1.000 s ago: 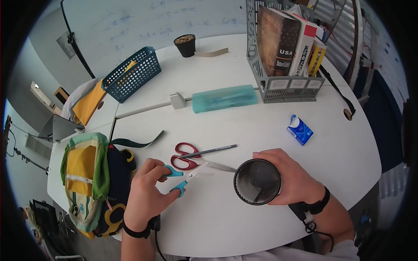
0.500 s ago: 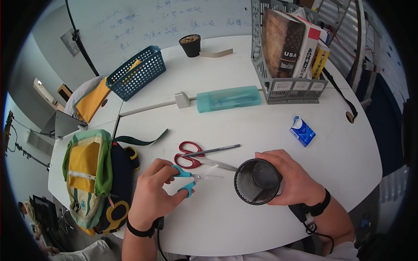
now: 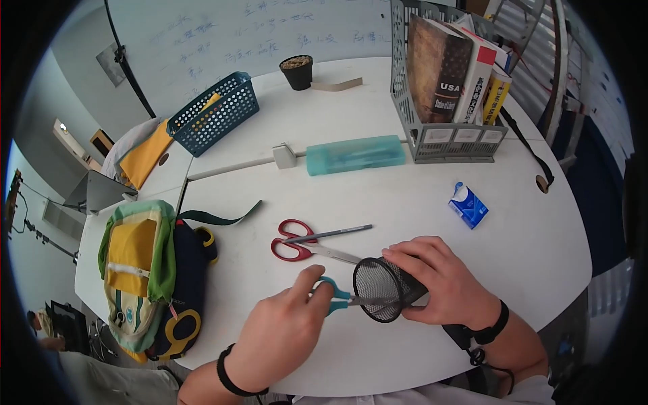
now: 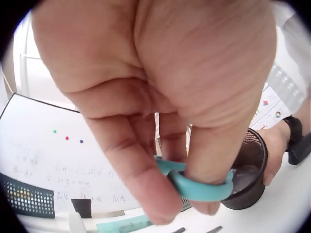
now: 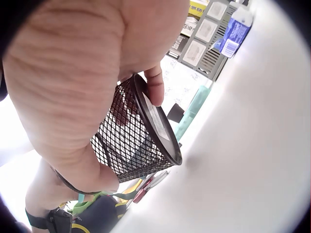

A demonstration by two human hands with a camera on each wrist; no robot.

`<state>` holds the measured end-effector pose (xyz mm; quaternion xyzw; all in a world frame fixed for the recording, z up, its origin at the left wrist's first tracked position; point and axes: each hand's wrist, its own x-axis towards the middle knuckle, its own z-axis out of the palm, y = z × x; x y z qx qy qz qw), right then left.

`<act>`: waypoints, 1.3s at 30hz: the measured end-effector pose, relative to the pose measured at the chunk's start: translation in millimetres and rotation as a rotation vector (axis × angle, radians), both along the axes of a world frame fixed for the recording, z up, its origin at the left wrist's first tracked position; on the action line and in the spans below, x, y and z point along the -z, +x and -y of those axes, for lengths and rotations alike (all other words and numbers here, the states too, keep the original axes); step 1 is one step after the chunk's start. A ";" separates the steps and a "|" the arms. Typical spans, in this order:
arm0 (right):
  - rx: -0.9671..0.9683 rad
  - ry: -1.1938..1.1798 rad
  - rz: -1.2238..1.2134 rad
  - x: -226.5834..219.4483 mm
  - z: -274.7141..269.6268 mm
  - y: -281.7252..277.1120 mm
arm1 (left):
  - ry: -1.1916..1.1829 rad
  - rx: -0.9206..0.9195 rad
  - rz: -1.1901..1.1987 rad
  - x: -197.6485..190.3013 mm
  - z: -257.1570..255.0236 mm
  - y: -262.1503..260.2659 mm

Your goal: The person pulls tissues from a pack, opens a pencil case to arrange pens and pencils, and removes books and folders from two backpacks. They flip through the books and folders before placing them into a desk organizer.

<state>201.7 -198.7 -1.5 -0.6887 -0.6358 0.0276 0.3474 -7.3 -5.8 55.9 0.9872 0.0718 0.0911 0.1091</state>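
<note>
My left hand (image 3: 280, 331) holds small teal-handled scissors (image 3: 339, 294) by the finger loops, with the blades inside the mouth of a black mesh pen cup (image 3: 379, 290). The teal loop (image 4: 204, 188) circles a digit in the left wrist view. My right hand (image 3: 449, 283) grips the cup around its side, its mouth tilted toward the left hand. In the right wrist view the mesh cup (image 5: 131, 141) shows its base, lifted off the table. Red-handled scissors (image 3: 294, 248) lie behind the cup with a grey pen (image 3: 337, 232) across them.
A backpack (image 3: 145, 277) stands at the left. Farther back are a teal pencil case (image 3: 356, 155), a white block (image 3: 284, 156), a blue basket (image 3: 216, 115), a plant pot (image 3: 297, 73) and a grey rack (image 3: 459, 143) of books. A blue packet (image 3: 468, 206) lies at the right.
My left hand has moved right with the teal scissors, whose blades are now in the cup. My right hand has tipped the cup's mouth toward the left.
</note>
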 end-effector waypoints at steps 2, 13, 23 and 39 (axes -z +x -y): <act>0.009 -0.003 0.013 -0.8 -0.8 -1.5 | 0.037 -0.026 -0.067 2.1 6.2 4.7; 0.055 0.006 0.016 2.0 -0.5 -3.1 | 0.031 0.081 -0.256 3.1 14.3 17.3; 0.048 0.013 -0.013 3.7 -0.5 -3.3 | 0.037 0.027 -0.116 4.9 19.2 31.4; 0.017 -0.024 -0.080 1.6 1.0 1.0 | -0.213 0.178 -0.160 6.3 20.9 41.0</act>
